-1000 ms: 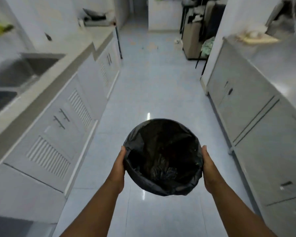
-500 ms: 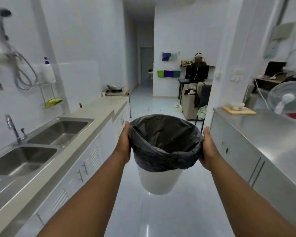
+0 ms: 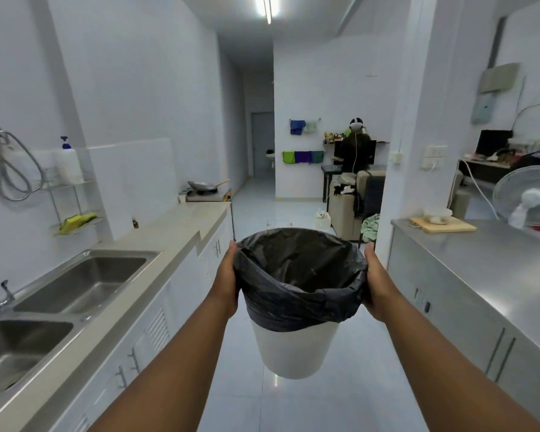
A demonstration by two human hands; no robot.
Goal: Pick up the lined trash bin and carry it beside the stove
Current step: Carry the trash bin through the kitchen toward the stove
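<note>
A white trash bin (image 3: pixel 293 350) lined with a black bag hangs in the air in front of me, upright, above the tiled floor. My left hand (image 3: pixel 226 277) presses on the bin's left rim and my right hand (image 3: pixel 375 280) on its right rim, both over the bag's folded edge. Far down the left counter stands the stove (image 3: pixel 205 196) with a pan (image 3: pixel 205 184) on it. The bin is well short of the stove.
A double steel sink (image 3: pixel 75 285) is set in the left counter (image 3: pixel 156 254). On the right runs a steel counter (image 3: pixel 480 260) with a cutting board (image 3: pixel 443 226) and a fan (image 3: pixel 530 198). A person (image 3: pixel 357 148) stands in the far room beyond a sofa (image 3: pixel 346 204).
The bin rose from low, seen from above, to chest height. My view lifted from the floor to the whole kitchen aisle. Both hands kept their hold on the rim.
</note>
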